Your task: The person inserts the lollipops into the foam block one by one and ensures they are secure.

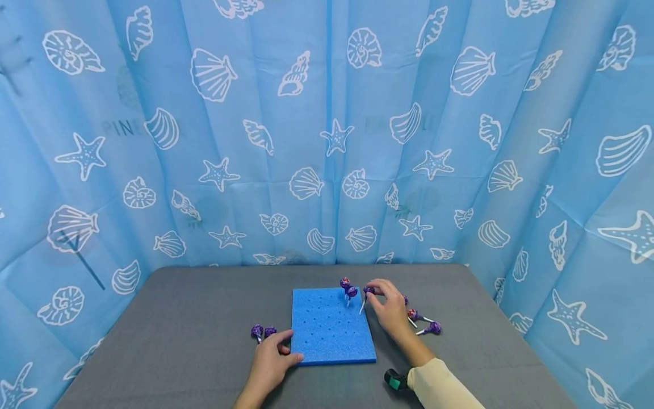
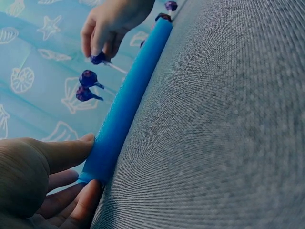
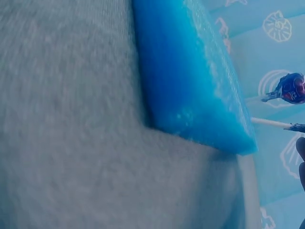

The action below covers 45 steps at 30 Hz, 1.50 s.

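A blue foam board (image 1: 332, 341) with rows of small holes lies on the table. Two purple-wrapped lollipops (image 1: 351, 292) stand upright in its far right part. My right hand (image 1: 390, 309) pinches another lollipop (image 1: 368, 291) by its wrapped head. That lollipop's white stick (image 3: 269, 122) slants down to the board's far right edge; whether its tip is in a hole I cannot tell. At the near left corner my left hand (image 1: 269, 363) holds the board, with fingers (image 2: 71, 152) against its edges.
Two lollipops (image 1: 257, 332) lie left of the board, beside my left hand. Several more lollipops (image 1: 434, 328) lie to the right, partly behind my right hand. A black band with a green patch (image 1: 394, 379) is at the right wrist. A blue shell-print curtain (image 1: 306, 142) hangs behind the grey table (image 1: 204, 318).
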Tool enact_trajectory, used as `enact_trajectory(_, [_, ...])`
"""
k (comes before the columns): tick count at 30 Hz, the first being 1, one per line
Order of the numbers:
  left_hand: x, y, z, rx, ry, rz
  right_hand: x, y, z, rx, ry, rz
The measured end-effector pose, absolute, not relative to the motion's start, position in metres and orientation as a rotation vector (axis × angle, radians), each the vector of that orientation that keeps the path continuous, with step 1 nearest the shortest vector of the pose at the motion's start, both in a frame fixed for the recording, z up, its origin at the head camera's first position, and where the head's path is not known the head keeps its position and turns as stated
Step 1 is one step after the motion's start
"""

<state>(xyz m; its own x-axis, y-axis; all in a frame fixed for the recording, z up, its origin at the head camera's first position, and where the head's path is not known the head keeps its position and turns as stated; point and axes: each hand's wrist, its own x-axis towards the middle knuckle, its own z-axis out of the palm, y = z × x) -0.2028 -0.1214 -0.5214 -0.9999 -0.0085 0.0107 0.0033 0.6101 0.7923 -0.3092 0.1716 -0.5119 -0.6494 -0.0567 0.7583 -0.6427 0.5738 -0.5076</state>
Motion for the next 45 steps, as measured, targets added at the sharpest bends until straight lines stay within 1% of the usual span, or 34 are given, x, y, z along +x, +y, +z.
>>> enact_trajectory(15, [-0.203,-0.122,-0.521,-0.012,-2.795,-1.387,-0.302,0.159,-0.514,0.477,-2.084,1.163])
enact_trajectory(33, [-0.203,-0.122,-0.521,-0.01,-2.793,-1.391,-0.297,0.156,-0.518,0.638,-2.071,1.03])
enact_trajectory(45, [-0.203,-0.122,-0.521,0.009,-2.805,-1.394,-0.293,0.153,-0.518,0.668,-2.076,0.956])
